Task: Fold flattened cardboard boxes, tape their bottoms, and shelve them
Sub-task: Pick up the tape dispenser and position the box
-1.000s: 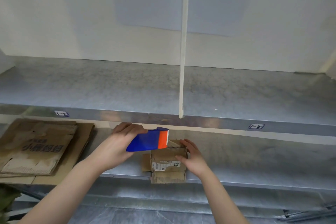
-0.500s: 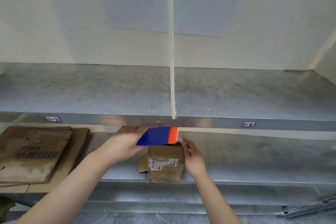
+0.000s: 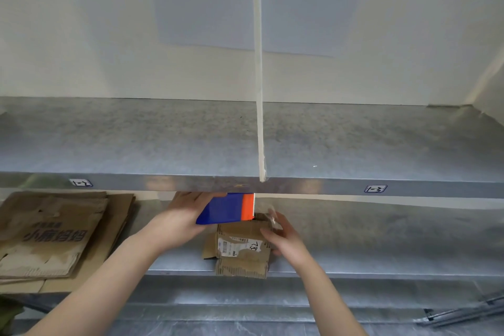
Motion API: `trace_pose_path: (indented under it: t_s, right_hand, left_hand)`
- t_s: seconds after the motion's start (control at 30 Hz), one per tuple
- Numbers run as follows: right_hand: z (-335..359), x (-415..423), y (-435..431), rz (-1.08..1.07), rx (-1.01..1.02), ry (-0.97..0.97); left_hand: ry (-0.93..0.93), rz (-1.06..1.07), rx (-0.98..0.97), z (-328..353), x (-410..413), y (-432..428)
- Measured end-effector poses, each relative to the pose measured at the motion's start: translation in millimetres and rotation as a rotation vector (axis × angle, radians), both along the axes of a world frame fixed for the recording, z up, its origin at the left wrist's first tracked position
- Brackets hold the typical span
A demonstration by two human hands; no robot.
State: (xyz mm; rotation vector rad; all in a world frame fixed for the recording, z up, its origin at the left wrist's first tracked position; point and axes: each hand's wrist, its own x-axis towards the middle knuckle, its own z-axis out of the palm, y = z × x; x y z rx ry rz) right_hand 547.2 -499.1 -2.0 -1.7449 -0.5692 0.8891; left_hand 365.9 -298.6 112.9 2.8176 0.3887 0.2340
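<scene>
One box [image 3: 241, 249], one tape dispenser [image 3: 222, 209] (left hand [image 3: 181, 214] grips).

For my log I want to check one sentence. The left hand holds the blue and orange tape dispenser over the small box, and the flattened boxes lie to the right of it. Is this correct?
Not quite. The head view shows the flattened boxes lying to the left of the small box, not the right. The left hand does hold the tape dispenser over it.
</scene>
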Motion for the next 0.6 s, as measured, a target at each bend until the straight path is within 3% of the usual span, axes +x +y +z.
trace_pose_path:
  t_s: [0.13,0.6]
  right_hand:
    - [1.8,1.4,6.6,0.020,-0.095,-0.209]
    - [-10.7,-9.6,6.7,-0.002,-0.100,-0.112]
  left_hand:
    - [-0.009,0.019,-0.016,-0.9,-3.4,6.8]
    - [0.080,0.060,-0.093,-31.3,-29.0,45.3]
